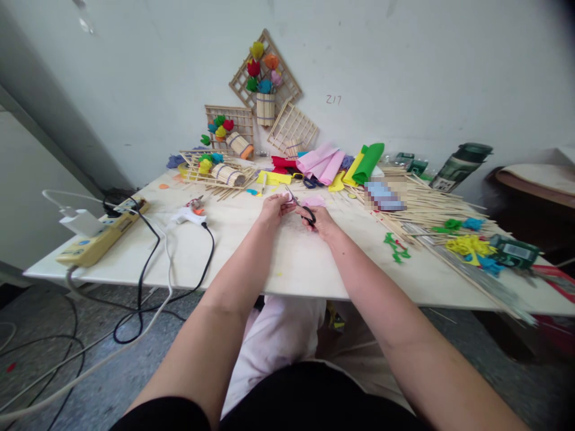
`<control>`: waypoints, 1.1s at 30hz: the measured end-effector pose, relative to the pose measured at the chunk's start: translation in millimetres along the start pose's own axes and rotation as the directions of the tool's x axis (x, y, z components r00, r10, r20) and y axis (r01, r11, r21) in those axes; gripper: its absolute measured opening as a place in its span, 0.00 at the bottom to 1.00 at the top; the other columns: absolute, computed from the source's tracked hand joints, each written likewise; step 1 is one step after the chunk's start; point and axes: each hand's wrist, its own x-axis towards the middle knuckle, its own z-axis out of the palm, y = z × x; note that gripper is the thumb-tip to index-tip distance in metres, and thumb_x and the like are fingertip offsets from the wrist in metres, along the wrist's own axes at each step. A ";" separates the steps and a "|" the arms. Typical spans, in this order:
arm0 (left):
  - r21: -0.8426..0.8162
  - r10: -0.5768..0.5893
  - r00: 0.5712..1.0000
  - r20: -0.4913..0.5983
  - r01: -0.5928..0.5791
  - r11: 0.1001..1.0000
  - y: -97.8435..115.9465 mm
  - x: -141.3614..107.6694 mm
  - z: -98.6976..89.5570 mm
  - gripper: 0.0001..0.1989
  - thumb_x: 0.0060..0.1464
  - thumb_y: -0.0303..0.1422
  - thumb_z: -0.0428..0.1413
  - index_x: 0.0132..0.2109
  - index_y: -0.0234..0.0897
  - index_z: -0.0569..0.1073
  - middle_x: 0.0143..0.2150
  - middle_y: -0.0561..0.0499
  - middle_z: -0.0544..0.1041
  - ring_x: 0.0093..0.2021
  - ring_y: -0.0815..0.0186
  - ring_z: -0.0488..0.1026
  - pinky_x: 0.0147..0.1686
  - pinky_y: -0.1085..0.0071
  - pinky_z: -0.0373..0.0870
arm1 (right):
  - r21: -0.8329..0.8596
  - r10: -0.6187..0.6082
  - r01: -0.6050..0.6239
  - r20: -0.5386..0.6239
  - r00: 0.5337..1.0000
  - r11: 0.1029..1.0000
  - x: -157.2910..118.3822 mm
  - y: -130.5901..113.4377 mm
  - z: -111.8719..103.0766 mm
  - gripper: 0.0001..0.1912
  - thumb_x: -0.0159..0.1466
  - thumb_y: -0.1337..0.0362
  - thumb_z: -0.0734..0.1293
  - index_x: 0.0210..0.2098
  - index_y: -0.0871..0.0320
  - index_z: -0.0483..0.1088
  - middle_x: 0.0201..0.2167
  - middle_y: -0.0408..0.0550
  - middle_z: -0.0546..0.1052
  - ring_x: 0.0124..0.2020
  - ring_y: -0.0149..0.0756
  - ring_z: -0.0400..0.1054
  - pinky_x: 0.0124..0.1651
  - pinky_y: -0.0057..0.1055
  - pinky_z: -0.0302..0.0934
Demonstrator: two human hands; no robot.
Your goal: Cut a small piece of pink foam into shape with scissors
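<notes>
My right hand (320,221) is closed round the black handles of a pair of scissors (308,215), whose blades point up and left toward my other hand. Between the fingers of my left hand (275,209) is a small piece of pink paper (288,197), close to the scissor blades. Whether the blades touch the paper is too small to tell. Just beyond my hands, more pink paper (313,201) lies flat on the white table (242,251).
A white glue gun (191,215) and yellow power strip (103,239) with cables are left. Behind stand stick lattices (287,129) with paper flowers and rolled pink paper (321,163). Wooden sticks (431,203), green pieces (396,248), yellow pieces (469,245) and a dark bottle (462,166) are right.
</notes>
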 end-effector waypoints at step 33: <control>-0.006 -0.006 1.000 -0.031 0.006 1.000 -0.1 2.8 -0.6 0.04 0.50 0.25 0.58 0.30 0.31 0.69 0.27 0.46 0.77 0.26 0.70 0.75 0.34 0.73 0.73 | 0.053 -0.029 0.029 -0.005 1.000 0.998 10.4 9.5 -1.5 0.13 0.51 0.60 0.74 0.25 0.62 0.70 0.18 0.39 0.67 0.13 0.19 0.53 0.10 0.18 0.43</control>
